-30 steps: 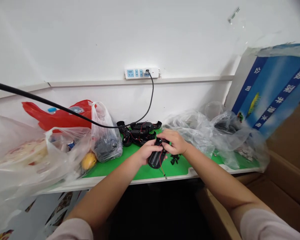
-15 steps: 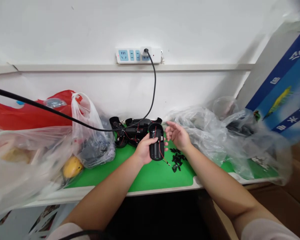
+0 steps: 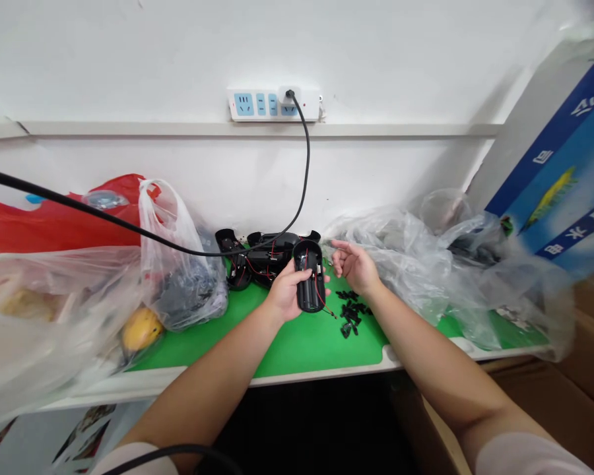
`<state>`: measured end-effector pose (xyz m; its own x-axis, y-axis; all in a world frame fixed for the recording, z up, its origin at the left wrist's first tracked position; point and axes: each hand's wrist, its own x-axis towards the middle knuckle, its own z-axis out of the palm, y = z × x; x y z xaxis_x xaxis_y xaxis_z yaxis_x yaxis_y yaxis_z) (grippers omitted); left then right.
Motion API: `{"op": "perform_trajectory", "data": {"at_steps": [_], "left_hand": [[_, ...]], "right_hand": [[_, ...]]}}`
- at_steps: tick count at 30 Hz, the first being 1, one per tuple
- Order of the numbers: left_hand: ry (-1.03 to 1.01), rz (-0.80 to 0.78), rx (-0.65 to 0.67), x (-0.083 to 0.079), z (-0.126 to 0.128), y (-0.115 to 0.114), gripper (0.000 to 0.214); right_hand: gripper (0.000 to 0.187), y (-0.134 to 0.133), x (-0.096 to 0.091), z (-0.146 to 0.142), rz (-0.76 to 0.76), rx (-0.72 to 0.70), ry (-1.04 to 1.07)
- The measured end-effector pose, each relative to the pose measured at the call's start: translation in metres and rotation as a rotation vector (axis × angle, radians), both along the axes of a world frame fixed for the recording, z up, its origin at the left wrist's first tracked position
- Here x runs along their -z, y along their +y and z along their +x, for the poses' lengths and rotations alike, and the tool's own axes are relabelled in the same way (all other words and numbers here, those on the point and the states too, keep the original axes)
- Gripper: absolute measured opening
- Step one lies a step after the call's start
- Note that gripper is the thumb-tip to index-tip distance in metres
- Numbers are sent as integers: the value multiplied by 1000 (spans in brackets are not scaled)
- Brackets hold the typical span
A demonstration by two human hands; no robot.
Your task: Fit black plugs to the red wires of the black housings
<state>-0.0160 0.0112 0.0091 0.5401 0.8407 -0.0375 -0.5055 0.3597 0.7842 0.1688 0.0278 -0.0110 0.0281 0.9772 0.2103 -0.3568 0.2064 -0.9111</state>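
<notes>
My left hand (image 3: 286, 293) grips a black oval plastic shell (image 3: 310, 284) with red wires inside, held upright over the green mat (image 3: 297, 346). My right hand (image 3: 354, 265) hovers just right of the shell, fingers loosely spread and holding nothing. A heap of small black parts (image 3: 352, 315) lies on the mat below the right hand. More black shells with red wires (image 3: 255, 259) are piled behind, against the wall.
A clear bag of dark parts (image 3: 183, 277) and a red bag (image 3: 59, 221) sit left. Crumpled clear plastic bags (image 3: 426, 264) lie right, with a blue carton (image 3: 559, 178) beyond. A black cable (image 3: 304, 171) runs up to a power strip (image 3: 272, 104).
A second ago both hands were closed on the shell. The right hand let go and drew off to the right with its fingers spread; the left hand turned the shell upright.
</notes>
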Motion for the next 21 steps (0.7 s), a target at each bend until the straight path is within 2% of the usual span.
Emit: {"op": "perform_trajectory", "data": {"at_steps": [3,5,8,11,13,16,21], "left_hand": [[6,3,-8,0,-1,1,37],[-1,6,-20,-1,-1,2,39],[-14,7,-31,-3,-3,3,36],[1,-10,-28,-5,-5,4,28],[38,-22,-31,-7,-6,3,28],[117,-13,-58,-6,-5,2,32],[171,10,-64,-3,-5,2,30]], "right_hand": [[39,2,3,1,2,-3,-67],[39,4,5,4,-2,31,-200],[28,5,5,13,22,70,-641],[21,-2,1,24,64,-66,-1092],[18,-9,-2,29,38,-163,-1265],[18,-16,-5,32,-26,-204,-1383],[18,-17,-3,29,-97,-214,-1411]]}}
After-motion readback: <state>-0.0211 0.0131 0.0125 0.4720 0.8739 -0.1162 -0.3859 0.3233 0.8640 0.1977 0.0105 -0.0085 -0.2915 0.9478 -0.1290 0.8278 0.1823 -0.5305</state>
